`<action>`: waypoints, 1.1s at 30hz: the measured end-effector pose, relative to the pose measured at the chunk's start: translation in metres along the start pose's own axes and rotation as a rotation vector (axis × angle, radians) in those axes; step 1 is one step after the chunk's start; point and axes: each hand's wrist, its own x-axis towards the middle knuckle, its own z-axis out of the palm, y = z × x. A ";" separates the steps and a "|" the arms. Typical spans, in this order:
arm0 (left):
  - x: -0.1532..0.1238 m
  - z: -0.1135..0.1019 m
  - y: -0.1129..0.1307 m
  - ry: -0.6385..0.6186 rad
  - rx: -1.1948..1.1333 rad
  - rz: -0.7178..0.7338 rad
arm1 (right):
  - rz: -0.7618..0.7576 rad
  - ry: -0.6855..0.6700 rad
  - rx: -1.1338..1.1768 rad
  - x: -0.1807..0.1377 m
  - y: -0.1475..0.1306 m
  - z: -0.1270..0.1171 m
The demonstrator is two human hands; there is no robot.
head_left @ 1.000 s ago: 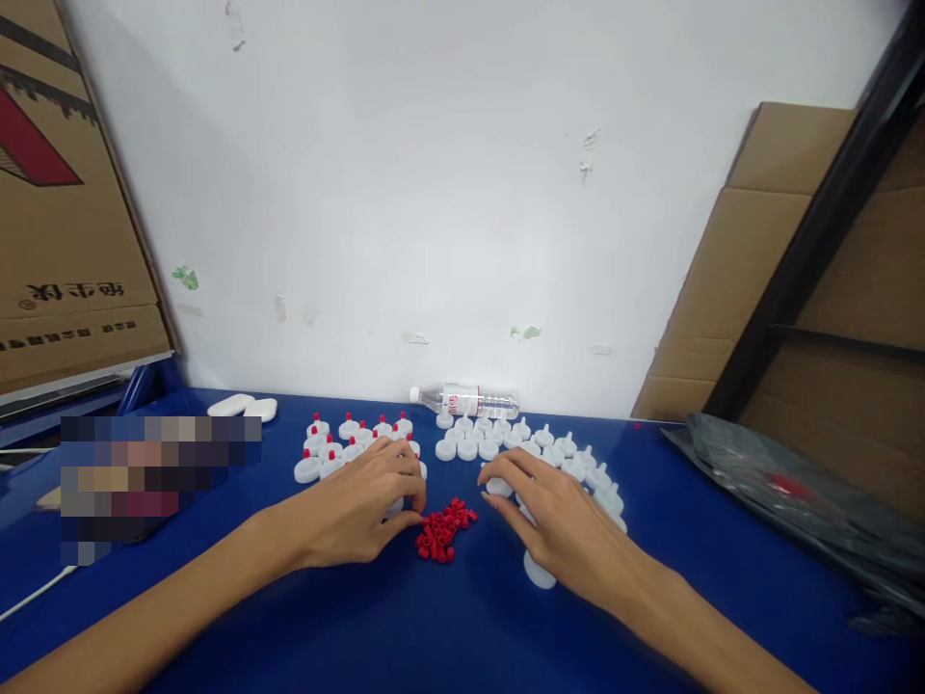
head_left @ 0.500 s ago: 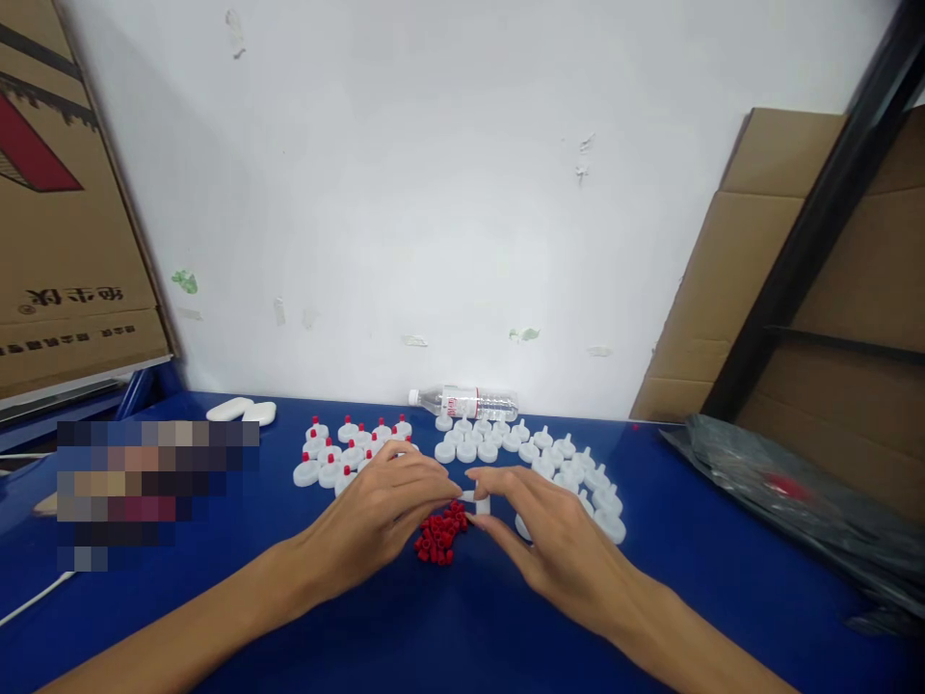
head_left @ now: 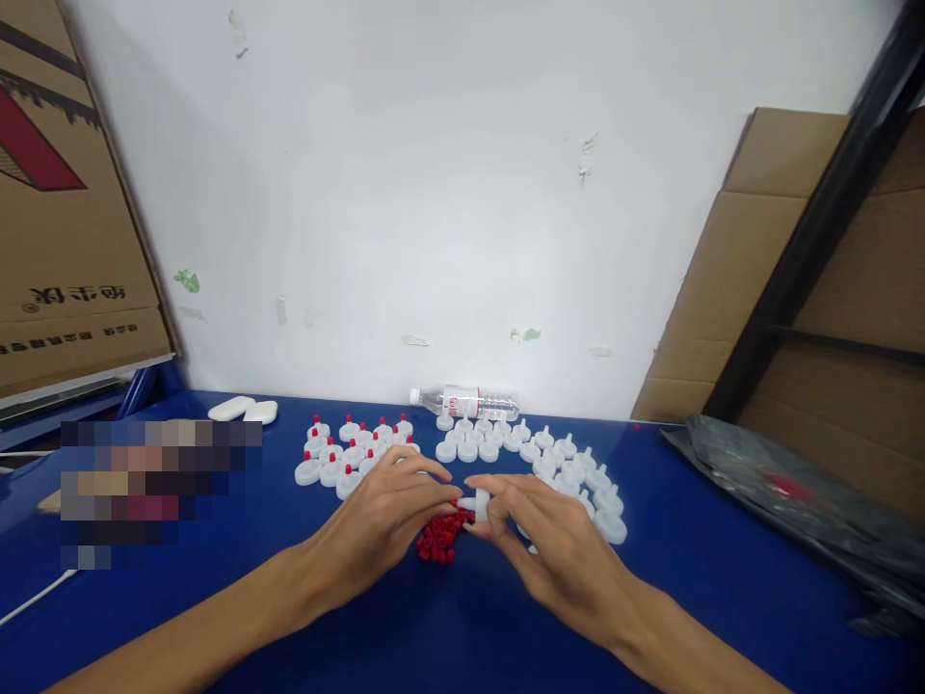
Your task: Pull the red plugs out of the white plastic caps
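Observation:
My right hand (head_left: pixel 549 540) pinches a white plastic disc part (head_left: pixel 478 503) with a spout, held on its side above a small pile of red caps (head_left: pixel 437 538). My left hand (head_left: pixel 386 516) meets it from the left, fingertips pinched on a small red cap (head_left: pixel 455 502) at the spout's tip. Behind my left hand stands a group of white parts with red caps fitted (head_left: pixel 345 446). Behind and right of my right hand lie several white parts without caps (head_left: pixel 549 455). Everything rests on a blue table (head_left: pixel 448 627).
A clear water bottle (head_left: pixel 466 400) lies against the white wall. Two white oblong items (head_left: pixel 244 410) sit at the back left. Cardboard boxes (head_left: pixel 58 212) stand at left, cardboard sheets (head_left: pixel 758 251) lean at right. A dark plastic bag (head_left: pixel 787 501) lies at right. A blurred patch (head_left: pixel 151 487) covers the left.
My right hand lifted a white part from the table and brought it to the centre. My left hand picked a red cap from the pile and moved up to meet the part.

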 end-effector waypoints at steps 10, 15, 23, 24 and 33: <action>0.012 -0.013 0.031 0.033 -0.311 -0.295 | -0.150 0.125 -0.008 -0.004 0.004 0.008; 0.014 -0.012 0.032 0.085 -0.311 -0.312 | -0.191 0.181 -0.021 -0.004 0.002 0.015; 0.011 -0.016 0.027 0.078 -0.302 -0.326 | -0.097 0.243 0.069 0.005 -0.008 0.025; 0.011 -0.018 0.023 0.062 -0.276 -0.315 | -0.064 0.239 0.080 0.007 -0.008 0.025; 0.008 -0.024 -0.015 -0.225 0.146 -0.138 | 0.247 0.056 -0.071 0.011 0.011 0.010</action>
